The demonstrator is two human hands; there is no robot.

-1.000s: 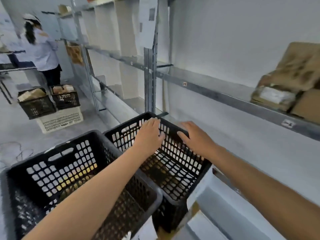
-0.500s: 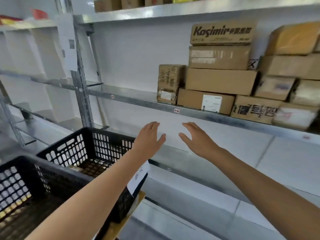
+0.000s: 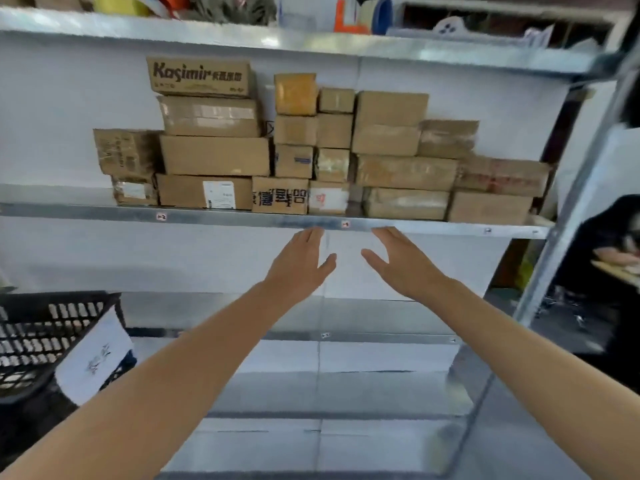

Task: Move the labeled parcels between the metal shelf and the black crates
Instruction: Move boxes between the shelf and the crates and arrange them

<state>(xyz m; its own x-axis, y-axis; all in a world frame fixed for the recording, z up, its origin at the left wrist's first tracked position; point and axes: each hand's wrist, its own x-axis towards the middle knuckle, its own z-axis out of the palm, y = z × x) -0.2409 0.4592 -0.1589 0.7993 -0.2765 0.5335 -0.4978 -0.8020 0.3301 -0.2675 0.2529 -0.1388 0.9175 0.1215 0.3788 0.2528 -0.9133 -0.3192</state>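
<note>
The metal shelf (image 3: 221,215) fills most of the frame, and its grey boards run across the upper, middle and lower parts. The labeled parcels (image 3: 405,172) stand on the middle board, from left of centre to the right side. They are brown cardboard boxes, pressed side by side and stacked up to four high, and many are bound with clear tape. The top box (image 3: 201,76) of the left stack bears a dark printed brand name. A bottom-row box (image 3: 204,192) carries a white label (image 3: 219,195) on its front. The black crate (image 3: 31,308) sits at the lower left edge of the frame and shows a lattice wall, with a white paper sheet (image 3: 94,355) hanging at its near corner. Your left hand (image 3: 298,268) and your right hand (image 3: 401,265) are raised at centre frame, just below the front lip of the parcel board. Both are spread flat with straight fingers, thumbs turned toward each other across a gap. Neither holds anything. Whether the fingertips touch the lip cannot be told.
</note>
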